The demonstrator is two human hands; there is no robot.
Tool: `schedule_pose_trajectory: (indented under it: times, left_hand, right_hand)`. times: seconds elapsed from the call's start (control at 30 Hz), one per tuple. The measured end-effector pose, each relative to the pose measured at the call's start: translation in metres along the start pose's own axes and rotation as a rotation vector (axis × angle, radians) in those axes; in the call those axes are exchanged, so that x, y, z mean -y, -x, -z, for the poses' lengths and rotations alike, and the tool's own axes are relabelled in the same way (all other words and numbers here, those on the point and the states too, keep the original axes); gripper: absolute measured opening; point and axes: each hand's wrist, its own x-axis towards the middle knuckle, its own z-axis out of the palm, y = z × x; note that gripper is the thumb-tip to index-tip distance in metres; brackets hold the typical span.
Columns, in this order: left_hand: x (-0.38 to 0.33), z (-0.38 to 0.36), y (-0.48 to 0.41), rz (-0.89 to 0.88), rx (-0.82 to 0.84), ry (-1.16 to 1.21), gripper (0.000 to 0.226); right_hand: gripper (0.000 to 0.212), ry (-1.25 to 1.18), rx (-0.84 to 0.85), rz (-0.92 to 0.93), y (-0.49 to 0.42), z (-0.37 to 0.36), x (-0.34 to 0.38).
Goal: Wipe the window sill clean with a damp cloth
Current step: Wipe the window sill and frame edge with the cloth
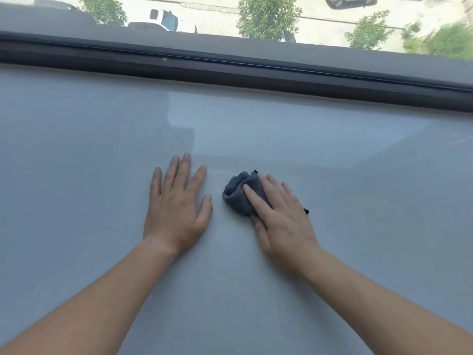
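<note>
No readable writing, brand or label anywhere.
Window sill (102,149) — wide, flat, pale grey-blue, glossy; lighter reflected patch toward middle right.
Window frame (230,70) — dark rail along sill's far edge.
Through glass, far below: pavement, trees (267,17), white car (166,20).
My left hand (176,203) — palm flat on sill, fingers spread, holding nothing.
My right hand (279,216) — fingers pressing down on cloth, thumb tucked at its near edge.
Cloth (236,194) — dark grey, bunched, on sill mid-frame, just right of left thumb, not touching it.
</note>
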Motion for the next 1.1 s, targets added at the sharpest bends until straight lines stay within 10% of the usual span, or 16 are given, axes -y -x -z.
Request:
schedule_pose_trajectory:
  times: [0.17,0.37,0.57,0.8,1.0,1.1]
  left_hand:
    - [-0.002,-0.001,0.001,0.017,0.001,-0.003,0.067]
    - [-0.003,0.0,0.004,0.002,-0.011,0.052,0.066]
    - [0.001,-0.002,0.006,-0.05,-0.154,0.144,0.048]
    - [0.01,0.009,0.046,-0.09,-0.268,0.279,0.026]
    - [0.014,0.001,0.127,-0.105,-0.061,0.209,0.049]
    - [0.019,-0.002,0.139,-0.139,-0.018,0.16,0.057]
  right_hand:
    - [0.055,-0.041,-0.206,-0.378,-0.002,0.0,0.002]
    - [0.061,-0.017,-0.068,-0.045,0.051,-0.015,0.039]
    - [0.055,-0.046,-0.219,-0.46,0.034,-0.009,0.029]
    - [0.058,0.003,-0.008,-0.009,0.102,-0.024,0.074]
    - [0.055,-0.05,-0.214,-0.409,0.095,-0.026,0.079]
    - [0.059,-0.036,-0.162,-0.27,0.132,-0.04,0.127]
